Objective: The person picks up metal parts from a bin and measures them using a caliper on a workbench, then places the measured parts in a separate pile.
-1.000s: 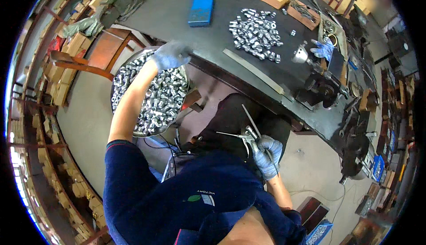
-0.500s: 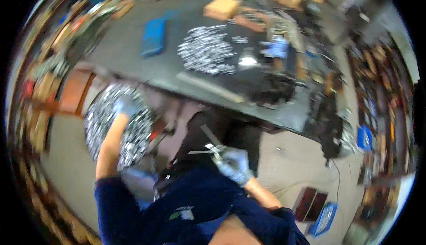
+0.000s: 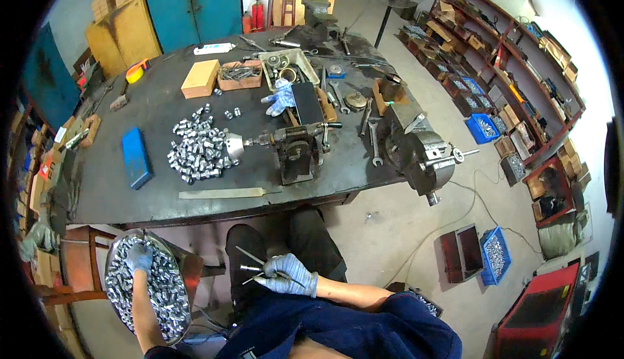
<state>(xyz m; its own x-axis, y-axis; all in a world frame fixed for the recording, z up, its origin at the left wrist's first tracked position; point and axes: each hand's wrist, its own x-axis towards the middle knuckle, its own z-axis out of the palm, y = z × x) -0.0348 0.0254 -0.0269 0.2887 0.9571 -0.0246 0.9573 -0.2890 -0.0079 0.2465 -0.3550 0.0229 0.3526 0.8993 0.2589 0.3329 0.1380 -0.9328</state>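
My left hand (image 3: pixel 138 258), in a pale glove, reaches into a large round basin (image 3: pixel 188 304) heaped with shiny metal fittings (image 3: pixel 153 297). Its fingertips are down among the pieces, so whether it grips one cannot be seen. In front of my lap, my gloved right hand (image 3: pixel 286 274) is closed around a slender metal tool (image 3: pixel 250 255) with thin bars sticking out to the left. A small bright metal piece (image 3: pixel 249 268) shows between the bars, beside my fingers. The exact kind of tool is unclear.
On the dark workbench (image 3: pixel 156 206) lie a pile of fittings (image 3: pixel 198 147), a flat file (image 3: pixel 224 193), a blue case (image 3: pixel 136 157) and a small chuck fixture (image 3: pixel 296 154). A bench vise (image 3: pixel 422 157) sits at its right corner. Blue crates (image 3: pixel 496 255) stand on the floor.
The view has swung up and right and become sharp, showing more of the room. My left hand remains in the basin; my right hand still holds the slender tool.
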